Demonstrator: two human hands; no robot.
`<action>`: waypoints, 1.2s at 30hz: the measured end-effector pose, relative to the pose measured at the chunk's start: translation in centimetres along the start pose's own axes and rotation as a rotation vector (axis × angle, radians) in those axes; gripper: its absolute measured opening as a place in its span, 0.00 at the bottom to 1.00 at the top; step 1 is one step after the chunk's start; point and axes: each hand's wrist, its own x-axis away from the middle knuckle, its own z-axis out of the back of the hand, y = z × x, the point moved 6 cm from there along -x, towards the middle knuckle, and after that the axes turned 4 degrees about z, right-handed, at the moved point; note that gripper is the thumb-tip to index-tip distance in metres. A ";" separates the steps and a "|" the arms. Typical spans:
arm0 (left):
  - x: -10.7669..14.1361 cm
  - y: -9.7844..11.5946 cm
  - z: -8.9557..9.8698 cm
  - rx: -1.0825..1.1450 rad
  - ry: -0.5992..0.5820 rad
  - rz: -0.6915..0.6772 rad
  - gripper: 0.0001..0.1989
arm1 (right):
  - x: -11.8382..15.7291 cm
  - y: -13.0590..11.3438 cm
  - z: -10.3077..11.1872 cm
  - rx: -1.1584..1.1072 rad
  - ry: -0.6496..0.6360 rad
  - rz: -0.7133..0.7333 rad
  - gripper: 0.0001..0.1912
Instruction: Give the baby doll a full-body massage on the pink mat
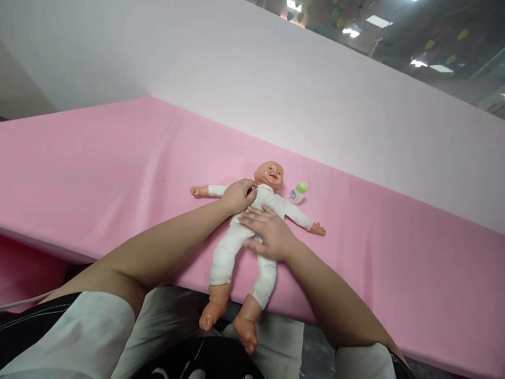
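Note:
A baby doll point(268, 202) with a white cloth body and hard tan head, hands and feet lies face up on the pink padded surface. Its feet stick out past the front edge. At the doll's shoulder and upper chest, on the left of the picture, my left hand point(238, 196) has its fingers curled against the cloth, thumb near the forefinger. The fingertips are partly hidden. My right hand point(271, 234) lies flat over the belly, fingers spread. Beside the doll's head is a small toy bottle point(299, 192) with a green top, tilted over.
The pink padded surface point(418, 273) stretches to both sides, with some creases. A pale wall point(276, 84) rises behind it, topped by glass point(394, 42) reflecting ceiling lights. My legs are below the front edge, under the doll's feet.

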 end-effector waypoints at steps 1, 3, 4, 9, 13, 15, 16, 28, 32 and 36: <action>0.0 -0.1 0.0 0.014 -0.010 -0.001 0.17 | 0.2 1.1 0.3 0.012 0.001 -0.045 0.32; -0.1 -0.2 -0.1 0.047 -0.036 0.000 0.16 | 0.6 3.2 0.8 0.026 0.023 -0.131 0.31; -0.1 -0.2 0.0 0.059 -0.046 0.000 0.16 | 0.8 4.1 1.0 0.027 0.042 -0.166 0.30; -0.2 -0.1 0.2 0.077 -0.053 -0.002 0.15 | 1.7 7.1 1.7 0.031 0.158 -0.321 0.28; 0.0 0.5 0.7 0.079 -0.034 -0.042 0.14 | 2.4 8.6 2.3 0.078 0.244 -0.529 0.28; 0.4 1.3 1.1 0.053 -0.019 -0.094 0.14 | 2.8 9.4 2.5 0.120 0.223 -0.640 0.27; 0.8 1.8 1.4 0.035 -0.009 -0.126 0.14 | 3.0 9.8 2.5 0.147 0.194 -0.694 0.26; 8.5 11.5 0.3 0.250 -0.597 -0.674 0.15 | 3.5 10.9 2.4 0.239 0.099 -0.793 0.30; 6.8 9.8 -0.5 0.089 -0.543 -0.566 0.22 | 3.7 10.9 2.5 0.160 0.085 -0.785 0.28; 5.0 7.8 -0.9 0.014 -0.486 -0.485 0.27 | 3.8 11.1 2.6 0.150 0.120 -0.781 0.30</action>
